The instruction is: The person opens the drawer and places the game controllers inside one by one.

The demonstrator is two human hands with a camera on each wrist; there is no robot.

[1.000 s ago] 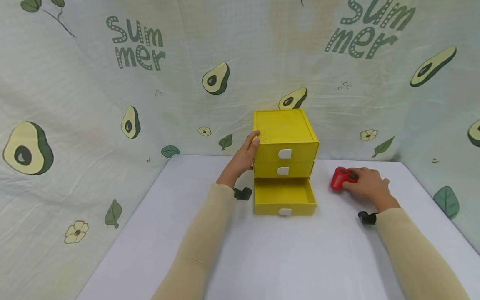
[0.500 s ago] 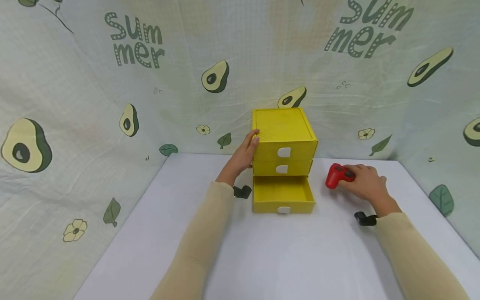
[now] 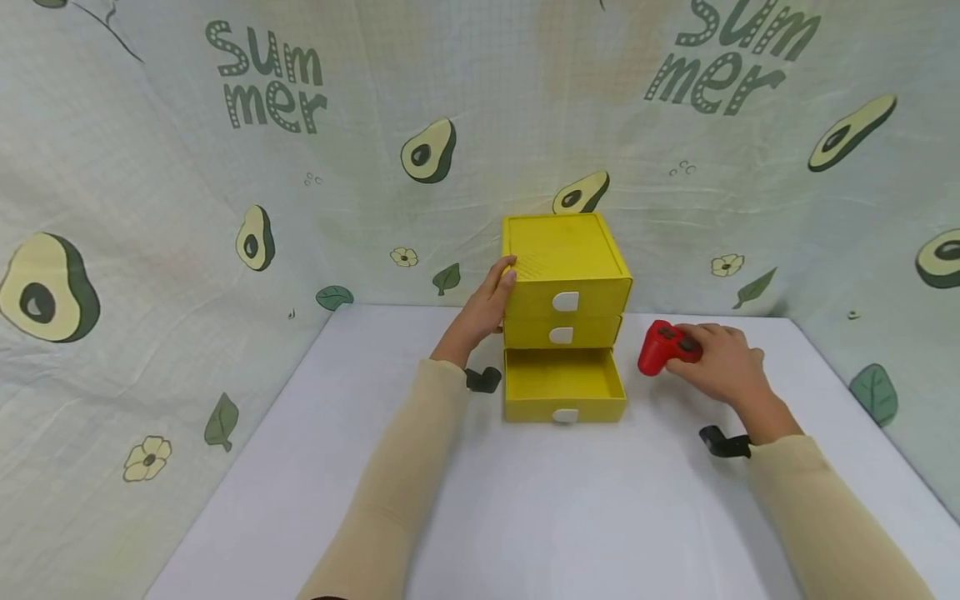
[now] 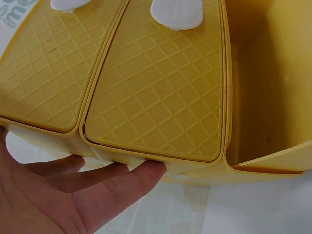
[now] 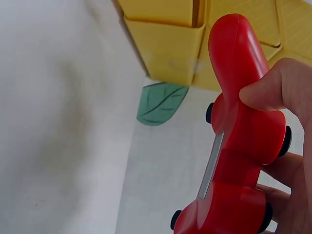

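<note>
A yellow drawer cabinet (image 3: 564, 246) stands at the back middle of the table in the head view. Its bottom drawer (image 3: 564, 410) is pulled out with a bare inside, while the upper two drawers sit in. My left hand (image 3: 483, 311) rests against the cabinet's left side; in the left wrist view its extended fingers (image 4: 122, 190) lie along that wall. Right of the cabinet, my right hand (image 3: 722, 362) pinches a red game controller (image 5: 239, 161) with black knobs by one side, thumb on its red body. One grip of the controller points toward the cabinet.
A white table (image 3: 555, 508) carries the cabinet. Behind it hangs a pale cloth (image 3: 360, 167) printed with avocados, leaves and lettering. Black wrist camera mounts (image 3: 723, 442) stick out below both hands. The drawers have white pull tabs (image 3: 566, 302).
My right hand has carried the game controller left and slightly back, closer to the cabinet. The left hand keeps its place on the cabinet's side. The head view has shifted slightly.
</note>
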